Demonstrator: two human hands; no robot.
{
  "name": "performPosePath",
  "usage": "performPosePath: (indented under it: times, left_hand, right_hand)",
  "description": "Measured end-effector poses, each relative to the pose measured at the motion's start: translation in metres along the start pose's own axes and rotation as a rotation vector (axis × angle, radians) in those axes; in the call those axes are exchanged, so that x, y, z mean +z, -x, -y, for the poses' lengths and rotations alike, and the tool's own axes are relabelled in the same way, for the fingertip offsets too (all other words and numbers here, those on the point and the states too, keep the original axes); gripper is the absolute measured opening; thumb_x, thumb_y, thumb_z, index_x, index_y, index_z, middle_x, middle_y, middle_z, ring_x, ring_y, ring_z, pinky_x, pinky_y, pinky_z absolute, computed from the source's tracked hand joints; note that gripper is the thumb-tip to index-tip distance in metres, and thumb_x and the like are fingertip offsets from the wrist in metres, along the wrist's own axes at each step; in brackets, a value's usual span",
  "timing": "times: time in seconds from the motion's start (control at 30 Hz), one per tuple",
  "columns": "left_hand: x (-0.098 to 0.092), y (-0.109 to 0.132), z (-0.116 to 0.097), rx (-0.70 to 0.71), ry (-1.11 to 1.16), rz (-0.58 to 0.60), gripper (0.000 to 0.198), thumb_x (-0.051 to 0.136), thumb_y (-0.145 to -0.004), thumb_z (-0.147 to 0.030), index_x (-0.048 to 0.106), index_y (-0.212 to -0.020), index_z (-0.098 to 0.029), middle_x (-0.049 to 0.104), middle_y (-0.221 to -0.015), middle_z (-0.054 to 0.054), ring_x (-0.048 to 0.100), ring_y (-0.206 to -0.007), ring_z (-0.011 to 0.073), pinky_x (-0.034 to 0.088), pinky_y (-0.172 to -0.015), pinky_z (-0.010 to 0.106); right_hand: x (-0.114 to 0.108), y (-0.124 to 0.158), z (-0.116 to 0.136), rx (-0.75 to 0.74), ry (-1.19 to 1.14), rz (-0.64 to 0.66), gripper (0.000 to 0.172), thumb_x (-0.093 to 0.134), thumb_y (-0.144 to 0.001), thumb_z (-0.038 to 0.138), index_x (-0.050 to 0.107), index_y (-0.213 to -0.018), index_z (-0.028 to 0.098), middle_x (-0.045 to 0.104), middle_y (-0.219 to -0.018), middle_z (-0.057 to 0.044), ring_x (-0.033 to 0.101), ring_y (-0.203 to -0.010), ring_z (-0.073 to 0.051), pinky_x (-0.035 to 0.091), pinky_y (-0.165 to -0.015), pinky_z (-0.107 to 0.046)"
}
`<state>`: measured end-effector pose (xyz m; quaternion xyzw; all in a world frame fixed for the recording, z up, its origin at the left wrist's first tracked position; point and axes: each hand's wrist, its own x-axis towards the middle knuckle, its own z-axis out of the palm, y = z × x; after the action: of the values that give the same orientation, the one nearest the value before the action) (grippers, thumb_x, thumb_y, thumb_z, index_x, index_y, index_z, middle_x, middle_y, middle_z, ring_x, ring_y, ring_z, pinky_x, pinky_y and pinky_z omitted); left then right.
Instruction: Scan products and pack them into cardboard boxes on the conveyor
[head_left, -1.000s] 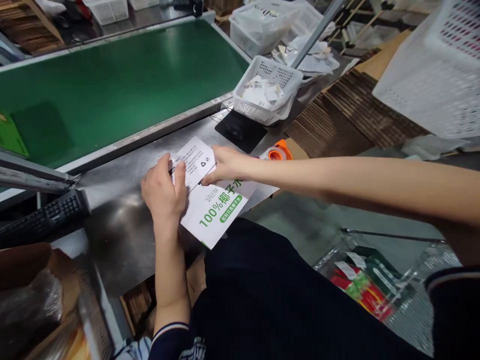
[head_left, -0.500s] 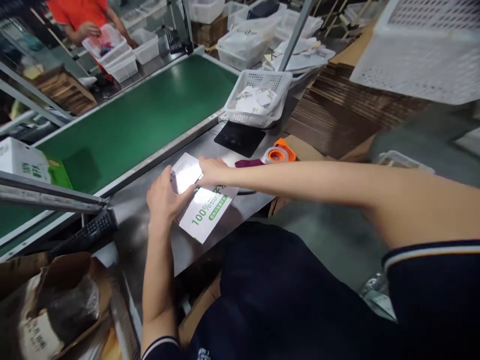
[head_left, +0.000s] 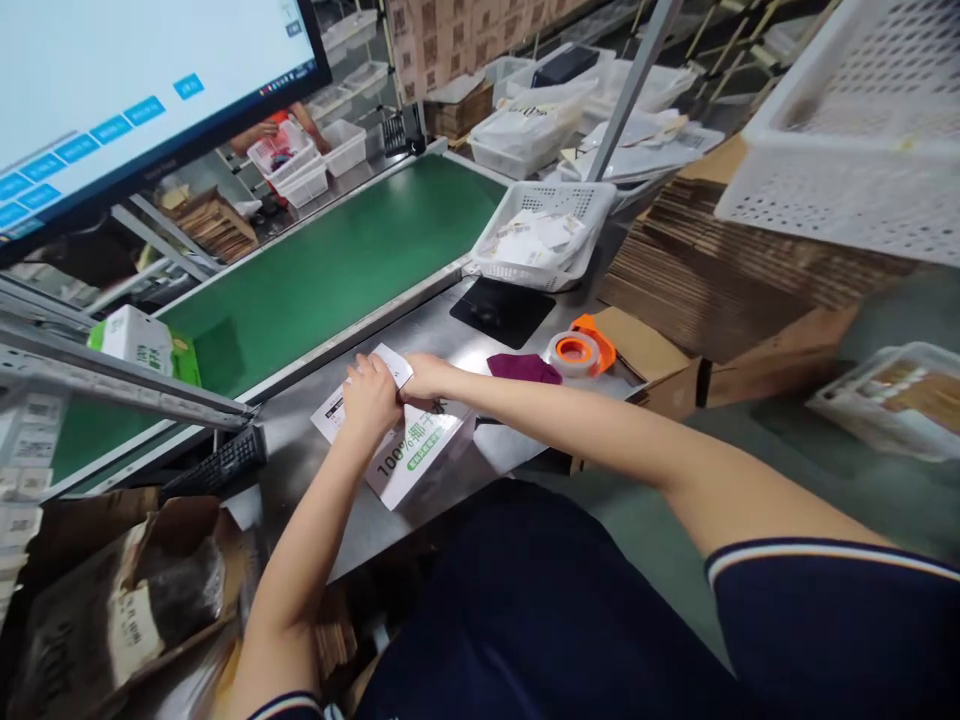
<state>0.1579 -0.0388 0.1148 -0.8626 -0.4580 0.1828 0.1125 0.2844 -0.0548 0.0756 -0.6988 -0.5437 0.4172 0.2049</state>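
A white carton with green "100%" print (head_left: 420,455) rests on the steel worktop (head_left: 352,520) in front of me. My left hand (head_left: 369,398) lies curled on top of the carton's far end, pressing down on its white flaps. My right hand (head_left: 426,378) meets it from the right, its fingers closed on the small white end flap (head_left: 393,364) of the carton. Both forearms reach in from below and from the right.
Behind the worktop runs a green conveyor belt (head_left: 322,270) carrying a green-and-white box (head_left: 142,343). A white basket of paper slips (head_left: 541,235), black pad (head_left: 501,310), purple cloth (head_left: 523,368), orange tape dispenser (head_left: 579,350) and stacked flat cardboard (head_left: 720,280) stand right. Keyboard (head_left: 217,465) and monitor (head_left: 135,90) left.
The view has tilted up and pulled back, bringing in the monitor. My hands have closed together over the carton's far end, folding its flaps down from a flatter spread.
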Motion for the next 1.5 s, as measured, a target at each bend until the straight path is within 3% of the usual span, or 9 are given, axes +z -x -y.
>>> performPosePath:
  times: [0.2, 0.5, 0.73, 0.93, 1.07, 1.2, 1.27, 1.37, 1.5]
  left_hand:
    - [0.006, -0.002, -0.001, 0.018, -0.121, -0.051, 0.064, 0.042, -0.098, -0.014, 0.037, -0.157, 0.009, 0.048, -0.157, 0.038, 0.063, -0.131, 0.044, 0.059, -0.095, 0.044]
    - [-0.053, -0.03, 0.044, 0.273, -0.121, 0.279, 0.027, 0.051, -0.089, -0.019, 0.063, -0.114, -0.021, 0.079, -0.11, 0.011, 0.075, -0.104, 0.031, 0.052, -0.08, 0.035]
    - [-0.062, -0.041, 0.051, 0.291, 0.031, 0.341, 0.032, 0.055, -0.079, -0.015, 0.068, -0.107, -0.022, 0.078, -0.1, 0.006, 0.072, -0.094, 0.026, 0.05, -0.078, 0.033]
    - [-0.064, -0.078, 0.109, -0.12, 0.567, 0.448, 0.035, 0.072, -0.08, -0.045, 0.071, -0.105, -0.02, 0.079, -0.102, 0.005, 0.074, -0.088, 0.0258, 0.055, -0.068, 0.03]
    - [-0.047, -0.084, 0.115, -0.199, 0.368, 0.182, 0.069, 0.068, -0.086, -0.071, 0.071, -0.131, -0.019, 0.079, -0.121, 0.015, 0.074, -0.111, 0.0342, 0.057, -0.09, 0.037]
    - [-0.013, -0.05, 0.101, -0.042, 0.079, -0.255, 0.066, 0.052, -0.104, -0.047, 0.047, -0.162, -0.015, 0.059, -0.158, 0.021, 0.052, -0.15, 0.0343, 0.037, -0.126, 0.051]
    - [0.007, -0.017, 0.1, 0.114, 0.056, -0.35, 0.05, 0.042, -0.108, -0.03, 0.059, -0.154, -0.02, 0.057, -0.161, 0.015, 0.045, -0.156, 0.0272, 0.028, -0.133, 0.051]
    - [0.037, 0.036, 0.109, 0.401, 0.032, -0.224, 0.05, 0.042, -0.102, -0.015, 0.07, -0.141, -0.027, 0.065, -0.154, 0.008, 0.053, -0.151, 0.023, 0.035, -0.132, 0.049]
    - [0.062, 0.076, 0.118, 0.551, -0.018, -0.022, 0.087, 0.051, -0.086, -0.003, 0.037, -0.169, -0.021, 0.039, -0.174, 0.011, 0.034, -0.163, 0.0237, 0.036, -0.132, 0.047]
  right_hand:
    - [0.004, -0.006, -0.005, -0.014, 0.059, -0.006, 0.033, 0.08, -0.069, 0.022, 0.077, -0.1, 0.013, 0.08, -0.106, -0.015, 0.075, -0.105, -0.033, 0.057, -0.082, -0.033]
    - [-0.001, 0.008, -0.012, -0.079, 0.039, -0.056, 0.05, 0.081, -0.083, 0.034, 0.067, -0.126, 0.014, 0.077, -0.123, -0.017, 0.07, -0.122, -0.036, 0.05, -0.108, -0.048]
    - [0.004, 0.063, -0.017, -0.626, 0.363, -0.215, 0.048, 0.064, -0.103, 0.052, 0.073, -0.118, 0.007, 0.071, -0.125, -0.021, 0.061, -0.126, -0.035, 0.041, -0.115, -0.051]
    - [0.034, 0.066, -0.02, -0.775, 0.49, -0.166, 0.053, 0.062, -0.101, 0.057, 0.073, -0.115, 0.007, 0.072, -0.112, -0.02, 0.063, -0.109, -0.034, 0.048, -0.101, -0.047]
    - [0.04, 0.057, -0.023, -0.792, 0.424, -0.211, 0.044, 0.067, -0.098, 0.053, 0.071, -0.11, 0.011, 0.07, -0.109, -0.018, 0.062, -0.106, -0.033, 0.049, -0.097, -0.047]
    - [0.04, 0.057, -0.024, -0.785, 0.411, -0.239, 0.04, 0.066, -0.096, 0.053, 0.069, -0.108, 0.015, 0.07, -0.106, -0.017, 0.062, -0.104, -0.034, 0.05, -0.093, -0.047]
    - [0.04, 0.058, -0.024, -0.779, 0.411, -0.248, 0.04, 0.066, -0.096, 0.054, 0.069, -0.106, 0.016, 0.071, -0.106, -0.017, 0.063, -0.103, -0.034, 0.05, -0.094, -0.046]
    - [0.039, 0.058, -0.022, -0.782, 0.44, -0.25, 0.042, 0.067, -0.095, 0.053, 0.069, -0.107, 0.013, 0.072, -0.106, -0.017, 0.065, -0.103, -0.034, 0.05, -0.094, -0.046]
    - [0.033, 0.054, -0.009, -0.75, 0.522, -0.179, 0.048, 0.066, -0.094, 0.053, 0.07, -0.114, 0.01, 0.076, -0.107, -0.019, 0.069, -0.101, -0.035, 0.051, -0.092, -0.046]
